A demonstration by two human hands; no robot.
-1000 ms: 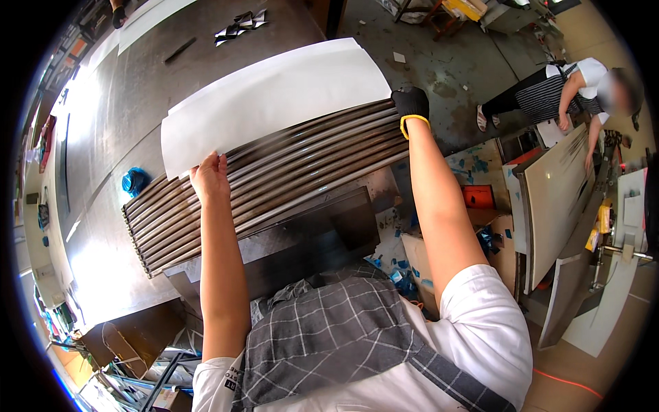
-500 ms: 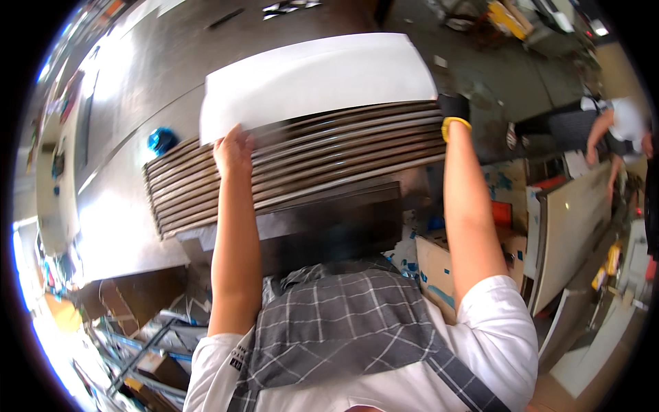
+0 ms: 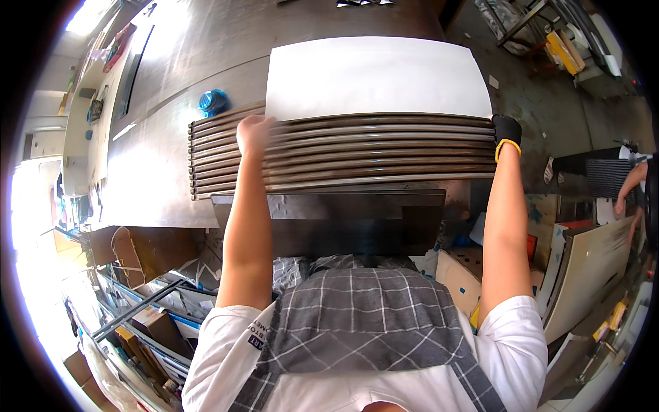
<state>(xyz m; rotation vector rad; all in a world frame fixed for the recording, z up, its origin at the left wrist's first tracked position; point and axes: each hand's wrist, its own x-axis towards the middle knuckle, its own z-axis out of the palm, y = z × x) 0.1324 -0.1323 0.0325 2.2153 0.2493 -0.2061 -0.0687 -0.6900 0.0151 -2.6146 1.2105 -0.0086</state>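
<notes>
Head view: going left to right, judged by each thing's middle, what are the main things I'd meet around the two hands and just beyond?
Crumpled blue plastic bundle → bare left hand → white rectangular sheet → black-gloved right hand → pale flat board.

With both arms [image 3: 248,230] stretched forward, the bare left hand [image 3: 255,133] and gloved right hand [image 3: 507,130] are well apart.

From your head, the left fisheye camera looks steeply down and forward past your apron [image 3: 367,299] to the table [image 3: 226,62], close enough to frame your left hand [image 3: 253,132] and right hand [image 3: 506,132], straight edges bending toward its rim.
</notes>
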